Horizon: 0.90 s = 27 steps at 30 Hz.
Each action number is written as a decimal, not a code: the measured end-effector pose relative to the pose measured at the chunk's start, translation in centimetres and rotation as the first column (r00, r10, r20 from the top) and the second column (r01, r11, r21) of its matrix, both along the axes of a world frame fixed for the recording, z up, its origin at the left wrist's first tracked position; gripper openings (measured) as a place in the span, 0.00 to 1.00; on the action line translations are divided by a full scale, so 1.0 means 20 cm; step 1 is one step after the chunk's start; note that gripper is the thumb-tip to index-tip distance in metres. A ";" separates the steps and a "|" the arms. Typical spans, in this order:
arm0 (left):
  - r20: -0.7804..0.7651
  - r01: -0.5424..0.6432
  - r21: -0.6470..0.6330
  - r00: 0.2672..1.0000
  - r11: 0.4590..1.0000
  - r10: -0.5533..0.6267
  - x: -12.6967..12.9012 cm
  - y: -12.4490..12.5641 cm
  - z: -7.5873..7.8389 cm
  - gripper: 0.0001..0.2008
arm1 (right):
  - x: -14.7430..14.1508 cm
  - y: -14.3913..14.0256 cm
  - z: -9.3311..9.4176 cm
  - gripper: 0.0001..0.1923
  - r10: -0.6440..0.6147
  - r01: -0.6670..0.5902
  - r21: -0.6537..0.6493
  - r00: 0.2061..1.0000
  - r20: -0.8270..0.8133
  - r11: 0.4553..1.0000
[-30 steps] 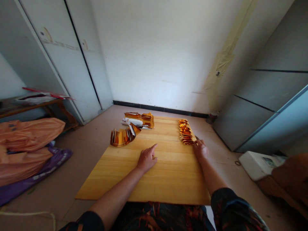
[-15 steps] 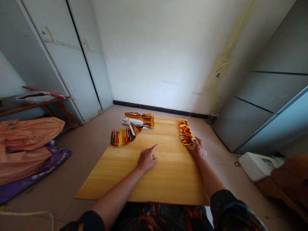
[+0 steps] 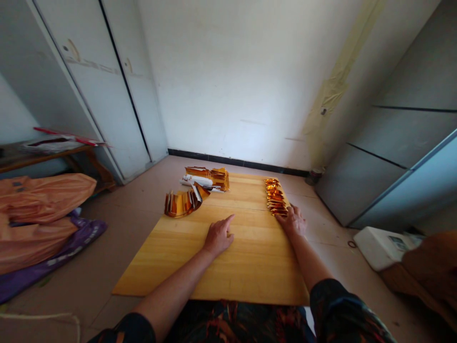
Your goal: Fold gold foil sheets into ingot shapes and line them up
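A wooden board (image 3: pixel 228 257) lies on the floor in front of me. My left hand (image 3: pixel 217 236) rests on its middle, forefinger stretched out, other fingers curled, holding nothing. My right hand (image 3: pixel 293 220) lies flat near the board's right edge, fingertips touching the near end of a row of folded gold foil pieces (image 3: pixel 274 195). At the far left of the board sit a curved fan of gold foil sheets (image 3: pixel 182 201) and a stack of gold foil paper (image 3: pixel 218 177) beside a white bundle (image 3: pixel 196 180).
Orange and purple bags (image 3: pixel 39 214) lie on the floor at the left under a low wooden table (image 3: pixel 43 155). White cabinet doors (image 3: pixel 107 90) stand behind. A white device (image 3: pixel 383 244) sits on the floor at the right beside grey panels (image 3: pixel 392 157).
My right hand has slid a little forward and left, from the board's edge up to the near end of the gold foil row. My left hand has stayed in place.
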<state>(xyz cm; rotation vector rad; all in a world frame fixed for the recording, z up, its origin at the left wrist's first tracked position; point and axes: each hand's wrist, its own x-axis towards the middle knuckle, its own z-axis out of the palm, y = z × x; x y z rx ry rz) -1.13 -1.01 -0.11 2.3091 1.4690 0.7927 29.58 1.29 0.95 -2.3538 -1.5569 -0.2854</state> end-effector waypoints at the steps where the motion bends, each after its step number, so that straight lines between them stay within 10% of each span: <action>1: 0.003 0.000 0.004 1.000 1.000 0.000 0.00 0.00 0.00 0.33 | 0.00 0.00 0.00 0.28 0.002 -0.002 0.009 1.000 0.002 1.000; 7: 0.067 0.008 0.039 0.998 0.999 -0.011 0.00 0.00 -0.03 0.33 | -0.10 -0.07 0.03 0.23 0.202 -0.218 0.192 0.975 0.097 0.957; 11: 0.180 -0.018 0.129 0.984 0.992 -0.005 -0.01 0.01 -0.03 0.24 | -0.38 -0.14 0.03 0.14 0.689 -0.689 0.124 0.723 0.052 0.714; 16: 0.227 -0.197 0.274 0.964 0.941 0.136 -0.18 0.07 0.02 0.09 | -0.74 -0.21 0.00 0.07 0.852 -0.847 0.097 0.521 -0.046 0.523; 21: 0.004 -0.468 0.275 0.874 0.840 0.485 -0.48 0.21 0.12 0.09 | -0.90 -0.23 -0.04 0.06 0.859 -0.856 0.083 0.511 -0.023 0.511; 27: -0.362 -0.528 0.096 0.771 0.844 0.524 -0.60 0.35 0.15 0.17 | -0.92 -0.24 -0.06 0.07 0.834 -0.833 0.059 0.552 0.025 0.550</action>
